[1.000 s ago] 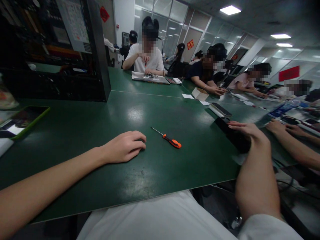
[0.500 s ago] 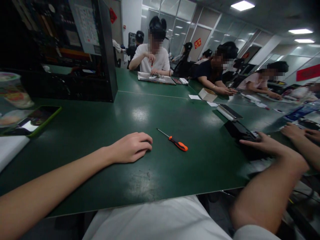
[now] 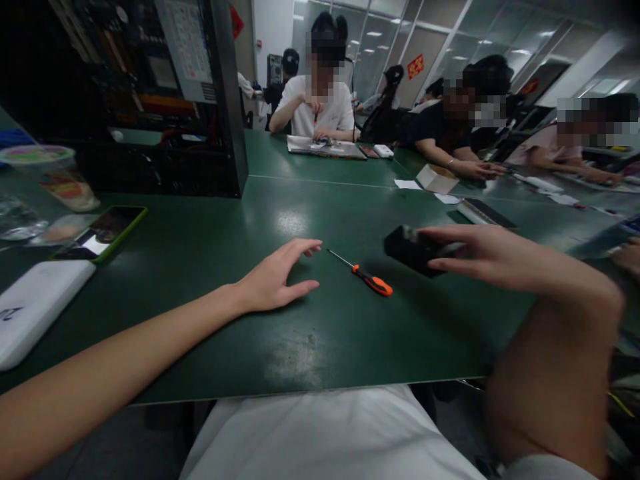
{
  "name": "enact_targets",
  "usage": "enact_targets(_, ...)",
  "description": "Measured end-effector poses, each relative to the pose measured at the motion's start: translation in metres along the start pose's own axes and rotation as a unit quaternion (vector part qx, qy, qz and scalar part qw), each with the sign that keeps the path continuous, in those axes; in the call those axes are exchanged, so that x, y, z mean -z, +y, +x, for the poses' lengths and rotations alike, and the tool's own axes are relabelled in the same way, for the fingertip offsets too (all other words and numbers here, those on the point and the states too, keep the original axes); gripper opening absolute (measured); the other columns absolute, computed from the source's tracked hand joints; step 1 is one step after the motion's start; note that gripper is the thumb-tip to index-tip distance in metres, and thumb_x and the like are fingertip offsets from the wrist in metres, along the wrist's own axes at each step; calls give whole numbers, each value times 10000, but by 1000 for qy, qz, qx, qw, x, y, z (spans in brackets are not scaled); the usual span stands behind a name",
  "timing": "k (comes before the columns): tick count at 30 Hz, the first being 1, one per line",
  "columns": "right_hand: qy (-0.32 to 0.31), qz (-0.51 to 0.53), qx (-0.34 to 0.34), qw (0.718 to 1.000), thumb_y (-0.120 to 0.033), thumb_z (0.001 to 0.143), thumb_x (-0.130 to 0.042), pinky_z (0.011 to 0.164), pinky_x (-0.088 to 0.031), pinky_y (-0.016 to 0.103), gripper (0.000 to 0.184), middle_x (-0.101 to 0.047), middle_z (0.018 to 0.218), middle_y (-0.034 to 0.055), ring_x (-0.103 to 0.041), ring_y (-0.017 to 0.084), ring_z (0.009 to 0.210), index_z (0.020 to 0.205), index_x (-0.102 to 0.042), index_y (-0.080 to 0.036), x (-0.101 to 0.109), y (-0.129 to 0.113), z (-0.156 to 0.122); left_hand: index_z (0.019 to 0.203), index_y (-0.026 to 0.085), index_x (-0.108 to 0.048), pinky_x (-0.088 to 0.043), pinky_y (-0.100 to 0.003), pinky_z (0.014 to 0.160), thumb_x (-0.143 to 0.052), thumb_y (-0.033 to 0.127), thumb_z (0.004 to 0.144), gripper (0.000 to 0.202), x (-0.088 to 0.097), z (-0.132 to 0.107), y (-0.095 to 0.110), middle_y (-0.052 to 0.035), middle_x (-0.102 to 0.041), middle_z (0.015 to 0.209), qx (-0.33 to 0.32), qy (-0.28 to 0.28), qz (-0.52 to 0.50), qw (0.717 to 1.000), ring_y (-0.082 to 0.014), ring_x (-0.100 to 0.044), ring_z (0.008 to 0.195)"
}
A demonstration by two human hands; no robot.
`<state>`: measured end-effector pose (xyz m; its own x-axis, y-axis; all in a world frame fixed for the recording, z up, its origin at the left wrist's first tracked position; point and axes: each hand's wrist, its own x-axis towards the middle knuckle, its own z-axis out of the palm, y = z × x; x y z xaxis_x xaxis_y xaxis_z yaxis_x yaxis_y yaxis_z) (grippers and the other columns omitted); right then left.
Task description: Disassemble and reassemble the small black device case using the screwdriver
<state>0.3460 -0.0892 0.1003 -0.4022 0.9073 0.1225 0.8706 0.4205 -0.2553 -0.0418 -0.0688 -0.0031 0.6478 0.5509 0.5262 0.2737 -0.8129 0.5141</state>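
Observation:
My right hand grips a flat black device by its right end and holds it just above the green table. My left hand hovers open over the table, fingers stretched toward a small screwdriver with an orange handle. The screwdriver lies on the table between my two hands, its thin shaft pointing to the far left.
A large black computer case stands at the far left. A green-cased phone, a white power bank and food cups lie at the left. Several other people sit working along the far and right sides, with small boxes and devices before them.
My right hand has taken the black device from the table's right edge and carried it left toward the screwdriver. My left hand has uncurled from a loose fist to open fingers.

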Motion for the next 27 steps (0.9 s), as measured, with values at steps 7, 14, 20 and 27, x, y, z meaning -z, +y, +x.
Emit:
enact_targets(7, -101, -47, 256, 960, -296, 981, -579, 934, -568, 443, 510, -661, 1332, 168, -681, 313, 1144, 1468, -508, -161, -81, -110, 54, 1350, 196, -565, -498, -459, 1037, -710, 555, 894, 599, 2, 2, -1, -143, -624, 1296, -8, 0, -51, 999, -314, -615, 1179)
enact_targets(14, -17, -14, 203, 979, -596, 942, -599, 953, -550, 474, 627, -666, 1281, 173, -658, 338, 1147, 1425, -580, -198, -84, -58, 50, 1240, 190, -639, -519, -375, 960, -710, 362, 921, 369, 1, 3, 7, -100, -694, 1192, 38, -6, -11, 999, -250, -666, 1075)
enact_targets(20, -186, -4, 105, 977, -462, 984, -531, 655, -523, 314, 392, -752, 912, 61, -703, 219, 756, 1262, -679, -228, -75, -27, 50, 1142, 194, -685, -521, -367, 906, -776, 437, 883, 367, 1, 4, 1, -72, -728, 1109, 90, -1, 12, 996, -245, -684, 1010)
enact_targets(27, -84, -8, 136, 987, -305, 951, -524, 693, -501, 314, 434, -758, 896, 89, -700, 220, 740, 1344, -619, -146, -86, -58, 55, 1152, 184, -689, -518, -365, 936, -760, 367, 897, 321, 6, 6, 3, -83, -720, 1125, 76, -29, -16, 997, -239, -678, 1037)
